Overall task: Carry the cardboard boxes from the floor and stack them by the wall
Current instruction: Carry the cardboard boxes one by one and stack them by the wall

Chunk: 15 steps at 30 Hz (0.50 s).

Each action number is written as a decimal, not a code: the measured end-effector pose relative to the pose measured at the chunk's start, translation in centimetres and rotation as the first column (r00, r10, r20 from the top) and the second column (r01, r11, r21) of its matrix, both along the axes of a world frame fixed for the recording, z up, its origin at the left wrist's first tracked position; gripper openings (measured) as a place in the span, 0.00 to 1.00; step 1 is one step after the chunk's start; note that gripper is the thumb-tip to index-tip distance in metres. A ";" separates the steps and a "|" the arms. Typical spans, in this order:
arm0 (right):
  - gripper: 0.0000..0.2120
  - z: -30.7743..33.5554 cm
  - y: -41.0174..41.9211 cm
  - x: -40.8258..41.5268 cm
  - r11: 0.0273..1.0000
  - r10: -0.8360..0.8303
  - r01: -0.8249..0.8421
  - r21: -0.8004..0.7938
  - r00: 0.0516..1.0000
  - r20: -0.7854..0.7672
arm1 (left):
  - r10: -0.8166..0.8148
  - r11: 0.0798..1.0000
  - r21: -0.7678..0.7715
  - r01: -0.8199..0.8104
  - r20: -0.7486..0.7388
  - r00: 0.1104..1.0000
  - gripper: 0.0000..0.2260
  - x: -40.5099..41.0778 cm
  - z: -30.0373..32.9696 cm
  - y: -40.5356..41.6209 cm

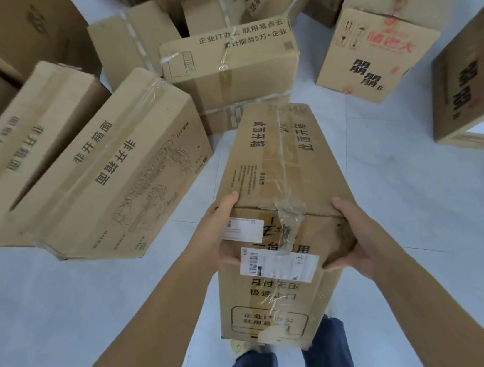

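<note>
Taped cardboard box [281, 209] held between left hand [220, 235] and right hand [356, 242], fingers curled round its side edges. Other boxes [115, 169] on floor [420, 190], 9 to 2 o'clock.

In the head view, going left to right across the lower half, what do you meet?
Left hand → held cardboard box, white shipping labels on its near face → right hand, with the tiled floor beyond.

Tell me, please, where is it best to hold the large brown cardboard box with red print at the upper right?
Judging by its pose, grip the large brown cardboard box with red print at its two long side faces, one hand per side; it looks wide and lies tilted, so fingers should hook under the bottom edges.
</note>
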State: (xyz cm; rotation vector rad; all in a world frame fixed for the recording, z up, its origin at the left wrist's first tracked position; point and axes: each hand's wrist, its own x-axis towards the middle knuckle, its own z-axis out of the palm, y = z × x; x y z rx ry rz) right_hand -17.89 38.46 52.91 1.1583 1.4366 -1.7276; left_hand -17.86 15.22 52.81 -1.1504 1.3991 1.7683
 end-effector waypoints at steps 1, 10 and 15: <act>0.15 0.2 0.1 0.3 1.000 0.010 -0.010 0.002 1.000 0.000 | 0.022 1.000 0.003 -0.022 0.002 1.000 0.19 0.5 0.2 0.1; 0.13 4.1 1.5 2.1 0.950 0.306 -0.307 -0.061 0.952 -0.028 | 0.229 0.963 -0.143 -0.226 -0.001 0.973 0.20 8.1 5.3 1.9; 0.12 8.7 3.4 3.9 0.832 0.544 -0.549 -0.078 0.835 -0.080 | 0.415 0.891 -0.183 -0.415 -0.042 0.909 0.23 14.8 10.6 5.8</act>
